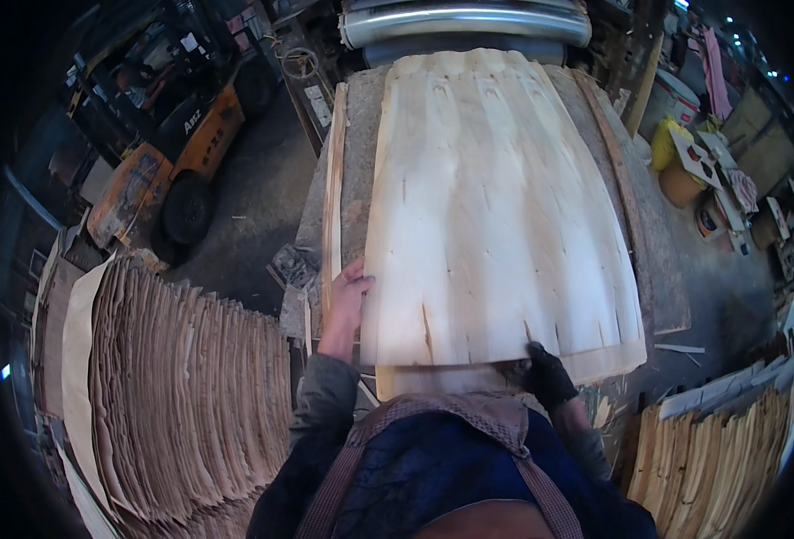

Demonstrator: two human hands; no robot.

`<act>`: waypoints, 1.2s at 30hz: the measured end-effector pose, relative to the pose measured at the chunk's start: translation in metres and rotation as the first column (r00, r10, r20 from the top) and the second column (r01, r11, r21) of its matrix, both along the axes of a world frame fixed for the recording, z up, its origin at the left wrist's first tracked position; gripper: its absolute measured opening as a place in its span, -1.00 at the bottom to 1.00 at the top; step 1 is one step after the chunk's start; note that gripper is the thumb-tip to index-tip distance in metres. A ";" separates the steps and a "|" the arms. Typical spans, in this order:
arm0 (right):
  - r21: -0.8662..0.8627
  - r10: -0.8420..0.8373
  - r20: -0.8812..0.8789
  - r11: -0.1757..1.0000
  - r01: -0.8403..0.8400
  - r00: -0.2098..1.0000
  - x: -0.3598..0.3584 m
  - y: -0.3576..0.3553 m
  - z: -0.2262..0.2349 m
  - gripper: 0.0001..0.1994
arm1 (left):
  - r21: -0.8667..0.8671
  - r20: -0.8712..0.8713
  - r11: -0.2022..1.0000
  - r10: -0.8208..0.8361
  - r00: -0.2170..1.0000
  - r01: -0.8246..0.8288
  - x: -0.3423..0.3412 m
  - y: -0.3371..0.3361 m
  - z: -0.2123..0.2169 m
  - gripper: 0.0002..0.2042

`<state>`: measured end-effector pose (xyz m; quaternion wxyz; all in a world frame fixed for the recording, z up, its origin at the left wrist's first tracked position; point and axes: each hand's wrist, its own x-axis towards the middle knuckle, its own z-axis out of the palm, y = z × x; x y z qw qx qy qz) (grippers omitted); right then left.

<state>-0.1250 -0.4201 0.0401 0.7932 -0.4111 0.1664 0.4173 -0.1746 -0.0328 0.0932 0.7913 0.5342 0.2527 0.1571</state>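
Observation:
A wide, pale wood veneer sheet (496, 216) with wavy bands and a few dark splits lies lengthwise before me on a worn board. The edge of another veneer sheet (595, 364) shows beneath its near end. My bare left hand (349, 298) is closed at the sheet's left edge, its fingertips against the wood. At the near edge, right of the middle, my right hand (548, 374) in a dark glove grips the sheet with the thumb on top; its other fingers are mostly hidden underneath.
Metal rollers (469, 25) span the far end of the worn board (358, 180). Wooden strips (336, 189) run along both sides. Stacked veneer (177, 386) stands at left, another stack (711, 449) at right. An orange forklift (177, 162) with a person aboard is at far left.

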 end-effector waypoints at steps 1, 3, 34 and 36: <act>0.108 0.003 0.008 0.994 -0.004 1.000 0.009 0.008 -0.004 -0.76 | 0.087 -0.023 0.996 0.000 1.000 0.002 0.006 0.005 -0.010 -0.50; 0.091 0.038 0.087 0.995 -0.046 0.996 0.030 0.030 -0.013 -0.81 | 0.253 -0.154 0.967 0.054 0.987 -0.014 0.016 0.014 -0.028 -0.45; -0.239 0.494 0.828 0.739 -0.630 0.265 0.116 0.084 -0.044 -0.63 | 0.327 -0.186 0.945 0.078 0.980 -0.013 -0.042 -0.063 -0.092 -0.42; 0.320 0.347 0.103 0.876 -0.362 0.932 0.074 0.062 -0.025 -0.67 | 0.425 -0.222 0.905 0.080 0.972 0.023 -0.042 -0.062 -0.090 -0.43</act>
